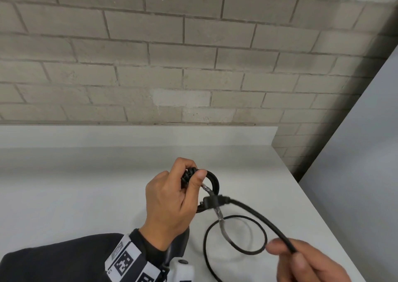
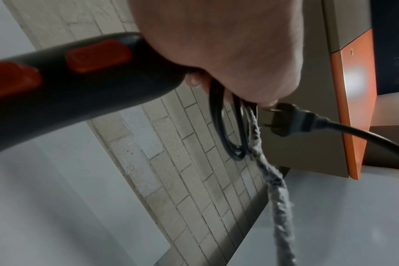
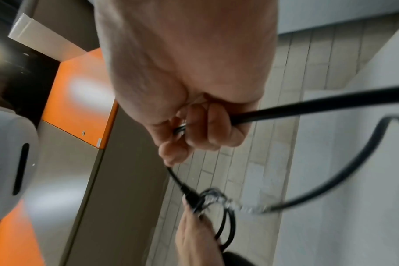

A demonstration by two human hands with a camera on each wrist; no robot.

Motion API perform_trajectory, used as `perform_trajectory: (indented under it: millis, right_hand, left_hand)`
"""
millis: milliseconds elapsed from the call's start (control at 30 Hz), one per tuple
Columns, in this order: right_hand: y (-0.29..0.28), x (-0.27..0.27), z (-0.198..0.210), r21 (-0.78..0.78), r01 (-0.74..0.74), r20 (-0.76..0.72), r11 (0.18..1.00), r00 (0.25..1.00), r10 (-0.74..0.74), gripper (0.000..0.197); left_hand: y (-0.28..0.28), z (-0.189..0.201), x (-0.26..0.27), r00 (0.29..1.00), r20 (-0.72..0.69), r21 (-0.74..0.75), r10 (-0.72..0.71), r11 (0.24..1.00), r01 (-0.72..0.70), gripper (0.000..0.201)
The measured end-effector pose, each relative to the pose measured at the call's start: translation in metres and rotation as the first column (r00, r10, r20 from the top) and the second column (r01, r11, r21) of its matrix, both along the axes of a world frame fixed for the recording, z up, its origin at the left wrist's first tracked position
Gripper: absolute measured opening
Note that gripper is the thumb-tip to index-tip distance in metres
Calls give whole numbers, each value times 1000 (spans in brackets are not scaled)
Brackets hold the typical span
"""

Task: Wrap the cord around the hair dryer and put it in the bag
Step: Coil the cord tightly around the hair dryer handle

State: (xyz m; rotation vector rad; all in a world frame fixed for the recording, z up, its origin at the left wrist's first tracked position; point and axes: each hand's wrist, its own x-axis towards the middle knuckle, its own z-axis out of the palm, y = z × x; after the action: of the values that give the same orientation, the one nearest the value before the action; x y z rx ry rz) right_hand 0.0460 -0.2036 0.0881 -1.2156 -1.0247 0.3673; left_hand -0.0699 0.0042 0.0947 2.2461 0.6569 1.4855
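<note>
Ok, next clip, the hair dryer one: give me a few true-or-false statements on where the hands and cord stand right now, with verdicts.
1. The left hand grips the hair dryer handle together with coils of black cord. True.
2. The right hand is free of the cord. False: it pinches the cord a little way behind the plug.
3. The plug is pushed into a wall socket. False: it hangs in the air beside the left hand, prongs bare.
4. Part of the cord is wrapped in pale, rough tape. True.
5. All the cord is wound up. False: a loose loop lies on the white table.
6. The bag is not in view. True.
</note>
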Motion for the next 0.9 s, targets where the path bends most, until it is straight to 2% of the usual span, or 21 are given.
perform_trajectory:
  millis: [100,167,200,300,400,467,500,533,567,600,667,700,733,767,800,833,900]
  right_hand:
    - [-14,14,-8,-147,215,200,966,962,-184,24]
    - [-21,21,-17,-252,402,419,880,865,-276,25]
    - [-22,24,-22,-282,469,473,837,827,-304,27]
    - [-23,27,-43,-416,556,507,720,799,-324,35]
    - [-13,21,-54,-479,587,554,653,779,-293,18]
    - [1,17,-53,-413,609,626,677,730,-274,16]
    - [6,15,-54,-361,595,658,718,708,-256,24]
    - [12,11,-54,-320,566,657,760,710,-252,31]
    - [18,5,-50,-315,521,606,793,754,-255,36]
    - [24,-3,-44,-334,446,510,830,826,-239,40]
    - [35,-17,-34,-422,163,215,892,974,-76,47]
    - [39,-22,-31,-444,-13,49,896,998,38,41]
    - [41,-25,-27,-437,-113,-53,892,994,100,34]
    - [42,-27,-23,-429,-114,-63,896,993,96,28]
    - [43,-27,-18,-422,-39,4,906,999,45,24]
    - [43,-25,-15,-385,77,121,920,992,-32,21]
    - [40,-19,-3,-231,276,390,933,905,-171,14]
  left_hand:
    - [3,0,-2,1000,21,-46,4,999,-3,34]
    - [4,-1,-3,1000,26,-64,-3,998,5,33]
    - [4,-1,-3,1000,24,-68,-5,998,7,33]
    - [2,-1,-2,1000,18,-67,-16,998,18,33]
    - [-3,-1,-1,999,13,-65,-31,997,32,33]
    - [-5,0,0,999,10,-64,-42,997,42,34]
    - [-7,0,0,999,8,-60,-46,997,46,34]
    - [-7,0,1,999,5,-55,-48,997,48,34]
    - [-8,1,1,999,3,-52,-48,998,48,34]
    - [-9,1,2,999,1,-50,-45,998,45,34]
    - [-9,1,2,999,-6,-41,-32,999,32,34]
    - [-9,1,1,1000,-9,-34,-23,999,22,34]
    - [-8,1,0,1000,-11,-28,-14,1000,13,34]
    - [-6,1,-1,1000,-9,-26,-8,1000,8,34]
    - [-5,1,-2,1000,-7,-26,-2,1000,2,34]
    - [-3,1,-3,1000,-5,-24,3,1000,-3,34]
    - [-1,1,-6,1000,-7,-12,3,1000,-3,35]
